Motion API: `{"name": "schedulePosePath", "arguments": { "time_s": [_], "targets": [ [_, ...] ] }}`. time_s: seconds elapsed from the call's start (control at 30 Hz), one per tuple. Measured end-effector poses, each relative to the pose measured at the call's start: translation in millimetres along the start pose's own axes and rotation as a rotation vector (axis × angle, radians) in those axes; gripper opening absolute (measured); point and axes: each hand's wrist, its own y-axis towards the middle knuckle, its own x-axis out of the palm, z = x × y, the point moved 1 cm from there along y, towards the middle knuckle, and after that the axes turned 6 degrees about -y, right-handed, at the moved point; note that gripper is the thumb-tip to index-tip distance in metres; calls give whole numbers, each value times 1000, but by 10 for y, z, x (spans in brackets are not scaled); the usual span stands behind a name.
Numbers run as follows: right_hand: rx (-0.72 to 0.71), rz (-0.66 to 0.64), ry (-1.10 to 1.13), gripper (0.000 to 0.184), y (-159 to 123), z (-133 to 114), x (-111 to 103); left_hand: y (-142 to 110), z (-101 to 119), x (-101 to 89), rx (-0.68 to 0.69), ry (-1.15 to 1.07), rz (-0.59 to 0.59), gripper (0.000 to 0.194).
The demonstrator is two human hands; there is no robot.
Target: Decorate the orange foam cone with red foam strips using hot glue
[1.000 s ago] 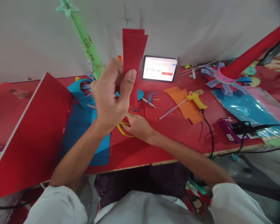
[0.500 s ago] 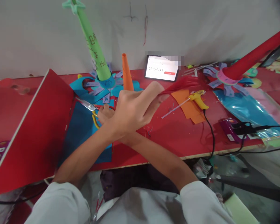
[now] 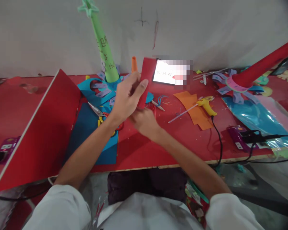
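My left hand (image 3: 126, 97) is closed on a red paper strip (image 3: 147, 72), with the thumb pressed flat against its face. The strip stands upright in front of the tablet's left edge. At its lower end my right hand (image 3: 146, 123) is curled, fingers closed on the strip and partly hidden behind my left hand. Scissors (image 3: 97, 111) with yellow and red handles lie on a dark blue sheet (image 3: 83, 135), left of my hands. An orange paper cone (image 3: 134, 64) shows behind the left hand. Blue paper pieces and a pen-like stick (image 3: 158, 105) lie just right of the strip.
A green paper tower (image 3: 105, 54) rises at the back left, a red one (image 3: 261, 68) leans at the right. A yellow glue gun (image 3: 206, 106) rests on orange paper (image 3: 186, 99). A red board (image 3: 45, 134) slants at left. A lit tablet (image 3: 169, 76) leans against the wall.
My right hand has left the scissors and moved right to the red strip, uncrossing my arms. My left hand has turned the strip from lying rightward to upright.
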Motion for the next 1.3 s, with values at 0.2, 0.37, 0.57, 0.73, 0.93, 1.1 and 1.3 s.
{"name": "schedulePosePath", "arguments": {
  "time_s": [0.2, 0.37, 0.57, 0.73, 0.93, 1.1, 1.3],
  "targets": [
    [-7, 95, 479, 69, -242, 1001, -237, -416, -639, 181, -130, -9, -132, 61],
    [73, 202, 750, 66, -346, 1131, -125, -641, -808, 296, -140, 66, -333, 54],
    [135, 278, 689, 53, -361, 1119, -221, -736, -855, 342, -174, 149, -438, 33],
    [221, 370, 802, 49, -349, 1227, -205, -757, -840, 326, -205, 110, -261, 31],
    [150, 419, 557, 38, -324, 1313, -243, -718, -863, 283, -169, 194, -151, 4],
    [190, 429, 501, 49, -322, 1290, -243, -729, -878, 300, -250, 154, -146, 3],
    [213, 505, 625, 53, -299, 1217, -215, -759, -859, 337, -343, 16, -262, 11]
  ]
}}
